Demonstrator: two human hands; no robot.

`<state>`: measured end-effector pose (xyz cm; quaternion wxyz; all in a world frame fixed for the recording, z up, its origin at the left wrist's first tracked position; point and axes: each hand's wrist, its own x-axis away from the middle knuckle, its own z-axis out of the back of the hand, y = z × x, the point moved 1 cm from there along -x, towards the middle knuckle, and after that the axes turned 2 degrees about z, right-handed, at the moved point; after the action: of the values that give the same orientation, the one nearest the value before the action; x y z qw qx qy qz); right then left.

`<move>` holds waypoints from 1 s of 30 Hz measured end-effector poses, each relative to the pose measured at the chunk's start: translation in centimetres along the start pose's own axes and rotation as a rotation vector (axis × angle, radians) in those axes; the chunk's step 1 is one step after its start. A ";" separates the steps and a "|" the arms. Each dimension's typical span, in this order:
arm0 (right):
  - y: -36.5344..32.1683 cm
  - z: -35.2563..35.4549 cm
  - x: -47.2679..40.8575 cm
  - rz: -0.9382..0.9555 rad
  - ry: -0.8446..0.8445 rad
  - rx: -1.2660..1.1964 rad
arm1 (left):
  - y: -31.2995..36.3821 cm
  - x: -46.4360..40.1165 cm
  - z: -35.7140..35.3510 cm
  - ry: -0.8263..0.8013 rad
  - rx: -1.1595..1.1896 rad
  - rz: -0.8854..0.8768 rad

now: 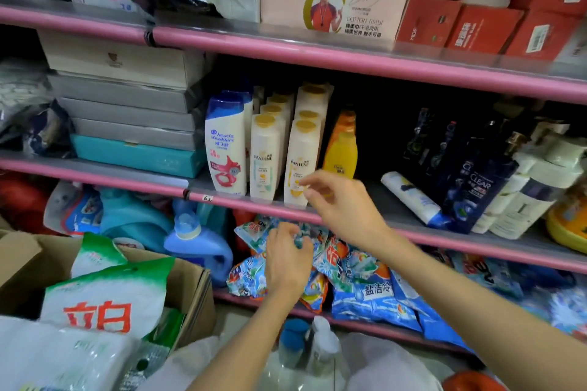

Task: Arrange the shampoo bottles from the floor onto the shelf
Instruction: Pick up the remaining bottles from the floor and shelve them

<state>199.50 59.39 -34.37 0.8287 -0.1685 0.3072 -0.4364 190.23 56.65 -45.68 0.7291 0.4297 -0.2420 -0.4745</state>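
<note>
On the middle pink shelf (397, 219) stand a white Head & Shoulders bottle (225, 149) and two rows of cream Pantene shampoo bottles (265, 159), one front bottle (300, 162) nearest my right hand. My right hand (343, 203) hovers just in front of that bottle with fingers loosely spread, holding nothing. My left hand (287, 259) hangs lower, in front of the shelf below, fingers curled, empty as far as I can see. An orange bottle (341, 149) stands behind the Pantene rows. More bottles (320, 349) sit low, between my forearms.
Dark Clear bottles (476, 181) and a fallen white tube (409, 197) fill the shelf's right. Stacked flat boxes (127, 111) sit left. Detergent bags (359, 276) lie on the lower shelf. A cardboard box (193, 292) with washing powder bags stands at lower left.
</note>
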 end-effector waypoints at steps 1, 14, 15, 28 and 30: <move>0.7 -1.2 1.0 -0.051 -0.014 -0.029 | -0.9 0.5 -0.1 -0.016 0.002 0.021; 12.4 -16.5 11.2 -0.612 -0.231 -0.130 | -15.0 4.1 -2.5 -0.312 -0.225 0.351; 13.6 -17.5 11.9 -0.634 -0.249 -0.101 | -16.0 4.1 -2.9 -0.329 -0.258 0.355; 21.9 -27.0 16.6 -0.561 -0.399 0.367 | -25.8 1.5 -11.7 -0.525 -0.454 0.303; 22.7 -27.1 16.7 -0.608 -0.344 0.391 | -26.5 0.4 -12.7 -0.564 -0.517 0.242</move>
<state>202.95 58.02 -73.32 0.7176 -0.1614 0.0114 -0.6774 187.22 56.57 -74.91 0.7686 0.0535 -0.3542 -0.5300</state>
